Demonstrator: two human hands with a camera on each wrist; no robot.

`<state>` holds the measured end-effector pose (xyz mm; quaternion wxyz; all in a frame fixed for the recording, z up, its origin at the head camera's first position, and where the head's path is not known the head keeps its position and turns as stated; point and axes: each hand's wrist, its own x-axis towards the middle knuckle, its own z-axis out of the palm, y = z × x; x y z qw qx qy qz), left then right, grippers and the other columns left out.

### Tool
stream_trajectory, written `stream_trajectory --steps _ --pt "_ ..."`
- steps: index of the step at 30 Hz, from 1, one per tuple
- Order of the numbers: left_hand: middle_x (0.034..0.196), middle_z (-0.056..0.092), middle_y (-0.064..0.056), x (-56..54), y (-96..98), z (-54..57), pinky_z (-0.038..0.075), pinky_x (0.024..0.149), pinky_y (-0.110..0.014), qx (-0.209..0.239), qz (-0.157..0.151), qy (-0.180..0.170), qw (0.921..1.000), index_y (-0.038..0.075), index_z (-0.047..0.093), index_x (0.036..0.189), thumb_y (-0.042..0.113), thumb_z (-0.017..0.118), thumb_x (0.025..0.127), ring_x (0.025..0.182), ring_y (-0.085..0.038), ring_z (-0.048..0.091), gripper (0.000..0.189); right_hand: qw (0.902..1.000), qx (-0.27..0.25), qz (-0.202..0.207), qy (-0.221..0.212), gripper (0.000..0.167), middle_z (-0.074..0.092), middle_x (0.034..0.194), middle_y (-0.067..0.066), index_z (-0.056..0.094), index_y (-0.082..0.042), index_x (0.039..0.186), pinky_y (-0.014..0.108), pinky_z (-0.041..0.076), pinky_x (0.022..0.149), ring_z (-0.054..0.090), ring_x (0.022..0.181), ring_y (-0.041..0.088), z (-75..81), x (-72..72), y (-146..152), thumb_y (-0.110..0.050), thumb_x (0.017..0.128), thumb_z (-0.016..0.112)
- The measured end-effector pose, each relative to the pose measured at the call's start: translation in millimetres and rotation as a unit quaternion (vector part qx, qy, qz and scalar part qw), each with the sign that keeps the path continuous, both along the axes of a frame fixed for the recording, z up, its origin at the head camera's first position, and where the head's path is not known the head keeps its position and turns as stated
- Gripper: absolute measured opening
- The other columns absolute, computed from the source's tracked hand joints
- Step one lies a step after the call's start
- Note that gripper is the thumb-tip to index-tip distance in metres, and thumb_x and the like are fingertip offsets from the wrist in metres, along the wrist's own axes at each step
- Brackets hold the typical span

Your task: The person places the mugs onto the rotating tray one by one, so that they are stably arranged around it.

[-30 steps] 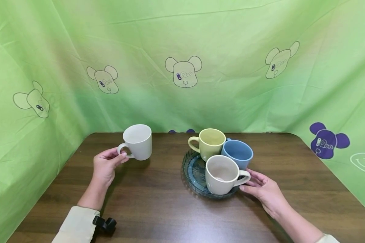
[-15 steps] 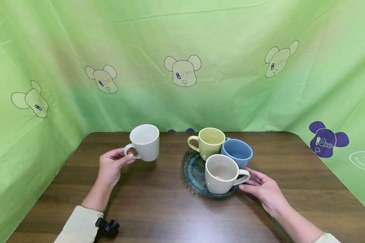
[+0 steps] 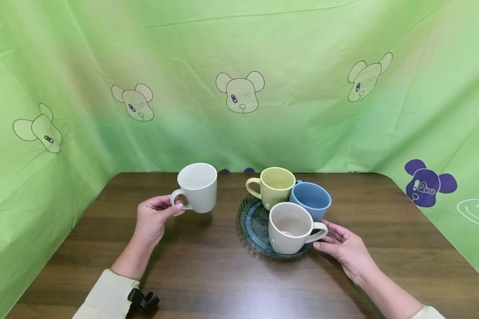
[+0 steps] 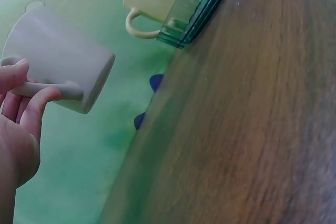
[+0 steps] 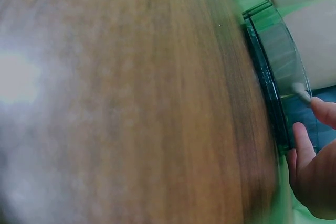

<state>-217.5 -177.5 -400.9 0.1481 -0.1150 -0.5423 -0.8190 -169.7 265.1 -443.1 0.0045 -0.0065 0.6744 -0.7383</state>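
Note:
My left hand pinches the handle of a white mug, held upright above the table left of the dish. In the left wrist view, thumb and fingers close on that mug's handle. Three mugs stand in a round, dark teal glass dish: a yellow mug at the back, a blue mug at the right, and an off-white mug in front, handle to the right. My right hand grips the dish's right edge, fingertips at its wall beside the off-white mug's handle.
A brown wooden table lies under everything. Green cloth with bear-head drawings hangs behind it and along both sides. A black clip-like piece sits at my left sleeve.
My left hand has carried the white mug rightward, closer to the dish. My right hand, the dish and the three mugs in it have stayed put.

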Motion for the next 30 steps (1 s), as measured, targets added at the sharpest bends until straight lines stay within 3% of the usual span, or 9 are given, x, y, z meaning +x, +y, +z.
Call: stream_trajectory --steps 11,18,24,30 --pt "0.073 0.07 -0.005 5.4 9.2 2.6 0.06 0.064 -0.031 -0.017 -0.011 -0.001 0.9998 0.008 0.077 0.079 -0.03 0.063 0.072 0.066 -0.013 0.065 0.041 1.0 0.001 0.003 0.002 0.07 0.068 0.102 -0.013 0.038 0.009 0.141 0.02 0.055 0.081 0.065 0.096 0.003 0.6 0.3 -1 0.015 0.079 0.069" --pt "0.075 0.072 -0.007 7.4 14.6 3.1 0.06 0.064 -0.03 -0.023 -0.022 -0.002 0.9995 0.0 0.076 0.085 -0.028 0.065 0.073 0.067 -0.015 0.068 0.032 1.0 -0.002 0.0 -0.001 0.057 0.068 0.102 -0.013 0.053 -0.009 0.128 0.02 0.055 0.081 0.065 0.096 0.003 -0.2 1.2 0 0.015 0.079 0.07" --pt "0.075 0.072 -0.008 8.4 20.4 3.3 0.06 0.064 -0.03 -0.032 -0.03 -0.008 0.999 -0.004 0.075 0.085 -0.025 0.068 0.072 0.067 -0.015 0.068 0.026 1.0 0.002 0.002 0.002 0.06 0.068 0.103 -0.013 0.051 -0.004 0.133 0.02 0.055 0.081 0.065 0.096 0.003 -0.1 1.3 0 0.014 0.079 0.071" --pt "0.075 0.072 -0.006 8.7 27.0 2.6 0.061 0.065 -0.031 -0.038 -0.046 -0.007 0.9982 -0.001 0.076 0.085 -0.025 0.068 0.072 0.068 -0.014 0.067 0.028 1.0 0.003 0.0 0.005 0.054 0.069 0.103 -0.013 0.058 -0.016 0.121 0.02 0.055 0.08 0.065 0.096 0.004 -0.3 1.7 -1 0.014 0.078 0.071"
